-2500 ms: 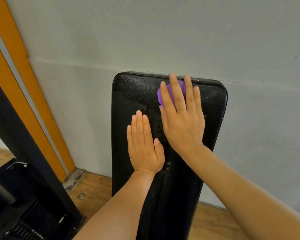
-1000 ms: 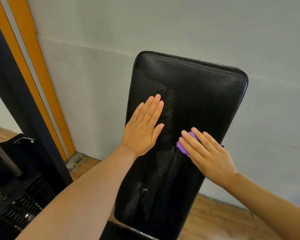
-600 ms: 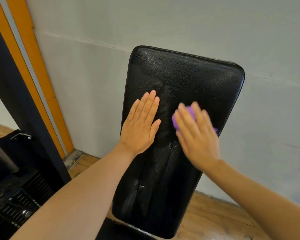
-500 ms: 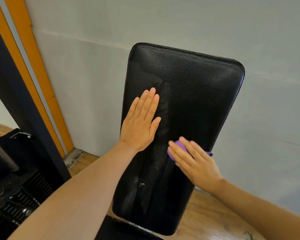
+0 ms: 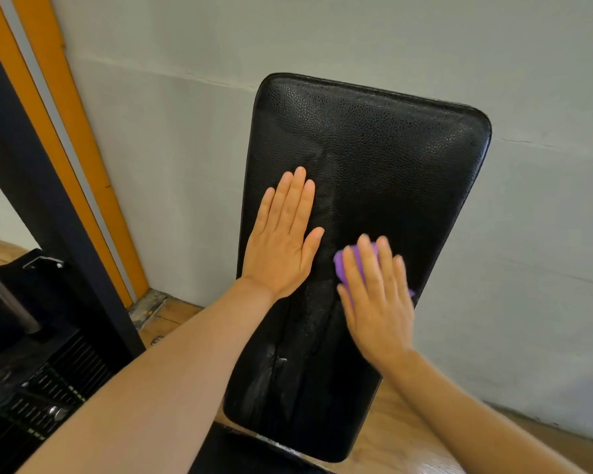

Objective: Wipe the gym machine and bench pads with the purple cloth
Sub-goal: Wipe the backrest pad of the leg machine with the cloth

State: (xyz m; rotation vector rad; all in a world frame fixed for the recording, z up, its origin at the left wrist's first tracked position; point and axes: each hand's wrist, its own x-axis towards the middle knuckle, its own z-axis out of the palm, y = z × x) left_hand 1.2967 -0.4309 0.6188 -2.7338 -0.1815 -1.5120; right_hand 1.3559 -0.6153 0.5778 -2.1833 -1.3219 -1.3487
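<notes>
Purple cloth (image 5: pixel 343 265) sits balled under the right hand (image 5: pixel 377 302), only a bit showing past the fingertips, on the lower right part of the black bench pad (image 5: pixel 384 159). Right hand lies flat w/ fingers straight and close together, pressing the cloth into the vinyl; slight blur there, so it's prob mid-stroke. Left hand (image 5: pixel 285 244) is spread flat on the pad's left-centre, fingers together, thumb out, holding nothing – looks like it's bracing the pad.

Step in hand: wiping this upright back pad. Wet-looking streaks show along the centre seam and lower down, so that zone seems covered; top third looks dry/matte, hard to tell if it's done. Next move prob needs strokes along the right edge and bottom corner, plus the patch under the left hand, which would have to shift.

Edges: pad's right edge is just beside the cloth, grey wall (image 5: pixel 545 234) close behind – little room to overshoot that side. Top edge well apart from both hands. Left of pad: dark machine frame (image 5: pixel 48 217) and orange trim (image 5: pixel 79 138), w/ wood floor (image 5: pixel 172 313) below, so more open room there
</notes>
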